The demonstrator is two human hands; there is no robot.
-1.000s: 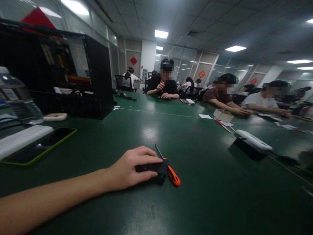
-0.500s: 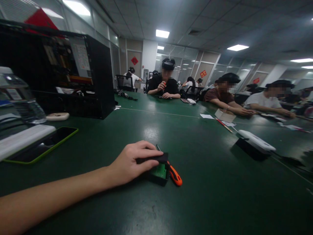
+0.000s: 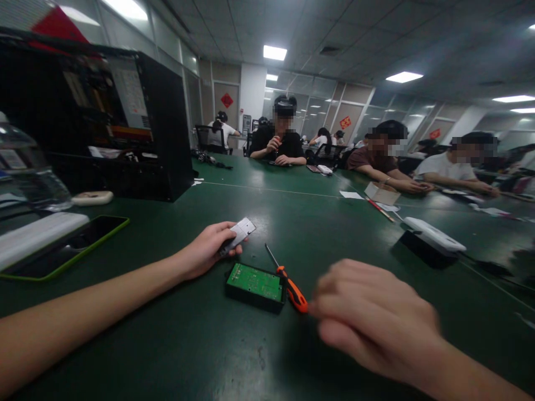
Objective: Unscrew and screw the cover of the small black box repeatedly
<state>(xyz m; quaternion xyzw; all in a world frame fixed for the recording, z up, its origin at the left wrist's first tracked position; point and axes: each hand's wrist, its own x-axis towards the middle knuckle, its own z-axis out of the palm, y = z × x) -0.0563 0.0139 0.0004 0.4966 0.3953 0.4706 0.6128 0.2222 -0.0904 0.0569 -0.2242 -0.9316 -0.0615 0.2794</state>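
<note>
My left hand (image 3: 213,245) is closed around a flat case cover (image 3: 242,228), tilted up so that its silvery-grey inner face shows. In front of that hand an open black case (image 3: 254,302) lies on the table, a green circuit board (image 3: 256,281) seated inside it. Against the case's right side rests a screwdriver (image 3: 296,295) with an orange and black handle, its thin shaft pointing away from me. My right hand (image 3: 371,317) is at the handle's near end, fingers curled and smeared by motion; whether it touches the handle is unclear.
At left stand an opened black computer case (image 3: 165,128) and a clear water bottle (image 3: 29,167), near a green-edged phone (image 3: 104,225). A white device on a black box (image 3: 434,236) lies at right, beyond it a small cardboard box (image 3: 382,192). Several people sit around the green table (image 3: 188,345).
My left hand has lifted the cover off the case and drawn it back to the left, turning its silvery side up. My right hand has come into view from the right, close to the screwdriver.
</note>
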